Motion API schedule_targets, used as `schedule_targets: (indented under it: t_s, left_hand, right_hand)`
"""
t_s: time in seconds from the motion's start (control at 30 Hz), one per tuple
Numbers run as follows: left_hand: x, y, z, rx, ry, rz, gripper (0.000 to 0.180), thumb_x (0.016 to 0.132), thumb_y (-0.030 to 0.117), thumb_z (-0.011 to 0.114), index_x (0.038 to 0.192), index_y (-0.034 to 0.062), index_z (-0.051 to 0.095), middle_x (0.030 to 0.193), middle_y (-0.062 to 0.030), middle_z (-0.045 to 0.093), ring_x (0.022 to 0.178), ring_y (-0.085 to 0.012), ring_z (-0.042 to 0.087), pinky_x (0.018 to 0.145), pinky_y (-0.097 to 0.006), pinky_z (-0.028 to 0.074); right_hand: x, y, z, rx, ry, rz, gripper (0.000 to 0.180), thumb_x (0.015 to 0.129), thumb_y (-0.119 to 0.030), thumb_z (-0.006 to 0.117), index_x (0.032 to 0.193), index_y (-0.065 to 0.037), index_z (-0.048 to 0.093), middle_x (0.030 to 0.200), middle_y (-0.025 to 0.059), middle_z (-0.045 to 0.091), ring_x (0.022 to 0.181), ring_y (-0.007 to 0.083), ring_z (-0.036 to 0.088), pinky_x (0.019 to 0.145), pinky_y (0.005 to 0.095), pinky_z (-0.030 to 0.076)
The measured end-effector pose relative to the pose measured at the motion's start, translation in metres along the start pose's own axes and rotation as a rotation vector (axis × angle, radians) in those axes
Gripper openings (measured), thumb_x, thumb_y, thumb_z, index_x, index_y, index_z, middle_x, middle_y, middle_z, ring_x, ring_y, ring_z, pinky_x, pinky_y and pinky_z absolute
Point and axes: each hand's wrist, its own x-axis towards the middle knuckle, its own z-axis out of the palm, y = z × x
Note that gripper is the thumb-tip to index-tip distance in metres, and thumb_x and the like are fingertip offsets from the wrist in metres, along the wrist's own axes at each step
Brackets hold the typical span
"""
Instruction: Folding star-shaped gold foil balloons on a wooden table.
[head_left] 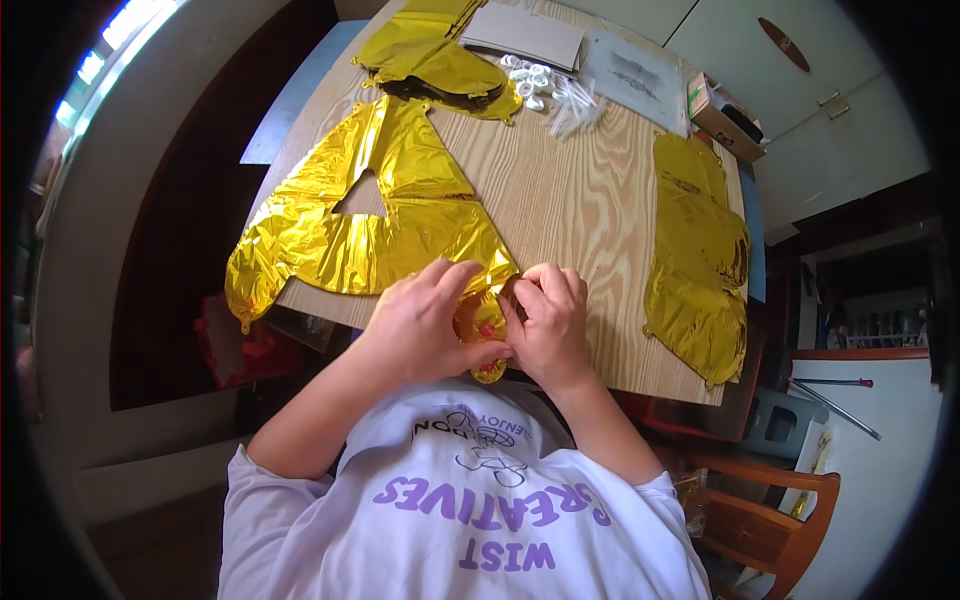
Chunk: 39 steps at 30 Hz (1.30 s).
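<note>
A flat gold foil balloon shaped like a letter A (345, 245) lies on the wooden table, its lower right leg reaching the near edge. My left hand (425, 320) grips that leg, thumb bent across its lower end and fingers over the top. Close beside it, my right hand (550, 320) pinches the leg's right edge between thumb and curled fingers. The foil between my hands is bent and shows reddish reflections. Whether a small part sits in the right fingertips is hidden.
Other flat gold foil balloons lie at the far left (425, 60) and along the right edge (698, 260). At the back are white rings (535, 80), clear straws (574, 108), a paper stack (522, 35), a clear plastic sheet (635, 75) and a small box (722, 120). A wooden chair (765, 520) stands at right.
</note>
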Motion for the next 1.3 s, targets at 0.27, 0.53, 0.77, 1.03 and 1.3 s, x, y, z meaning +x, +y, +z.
schedule_targets:
  t_s: [0.27,0.53,0.77,1.03,1.3]
  left_hand:
    - [0.009,-0.010,0.010,0.084,0.024,0.091,0.038,0.079,0.011,0.069,0.116,0.0009,0.064,0.097,-0.0190,0.068,0.086,-0.0386,0.068,0.077,-0.046,0.056]
    - [0.012,-0.044,0.024,-0.107,0.154,-0.026,0.013,0.086,0.009,0.074,0.081,-0.0014,0.067,0.069,-0.0137,0.061,0.061,-0.0295,0.059,0.059,-0.038,0.045]
    - [0.014,-0.051,0.027,-0.337,0.192,-0.266,0.024,0.091,0.012,0.074,0.076,-0.0017,0.061,0.068,-0.0019,0.060,0.061,-0.0082,0.050,0.056,-0.027,0.038]
    - [0.010,-0.052,0.016,-0.685,0.204,-0.332,0.010,0.097,0.008,0.066,0.097,-0.0016,0.068,0.080,0.0027,0.062,0.074,-0.0052,0.052,0.065,-0.023,0.042]
    - [0.008,-0.037,0.016,-0.563,0.186,-0.385,0.017,0.089,0.011,0.078,0.091,-0.0035,0.069,0.069,-0.0001,0.064,0.063,-0.0048,0.052,0.057,-0.025,0.043]
  right_hand:
    - [-0.001,0.010,0.004,0.132,0.082,-0.076,0.014,0.085,-0.021,0.073,0.087,-0.009,0.068,0.091,0.0066,0.061,0.089,0.0278,0.059,0.084,0.0430,0.046]
    - [-0.049,0.104,-0.084,-0.336,0.171,0.261,0.047,0.080,-0.034,0.081,0.118,-0.009,0.069,0.130,0.0171,0.057,0.125,0.0371,0.050,0.108,0.0543,0.038]
    - [-0.079,0.158,-0.118,-0.322,-0.056,0.289,0.065,0.080,-0.046,0.080,0.132,-0.012,0.063,0.145,0.0181,0.049,0.137,0.0404,0.041,0.116,0.0515,0.033]
    - [-0.070,0.161,-0.116,-0.380,-0.075,0.278,0.066,0.078,-0.037,0.082,0.133,-0.008,0.061,0.144,0.0206,0.048,0.134,0.0435,0.041,0.113,0.0523,0.036]
    - [0.008,0.026,-0.053,0.301,-0.066,-0.138,0.010,0.082,-0.009,0.075,0.088,-0.002,0.071,0.091,0.0105,0.068,0.090,0.0294,0.065,0.086,0.0410,0.051]
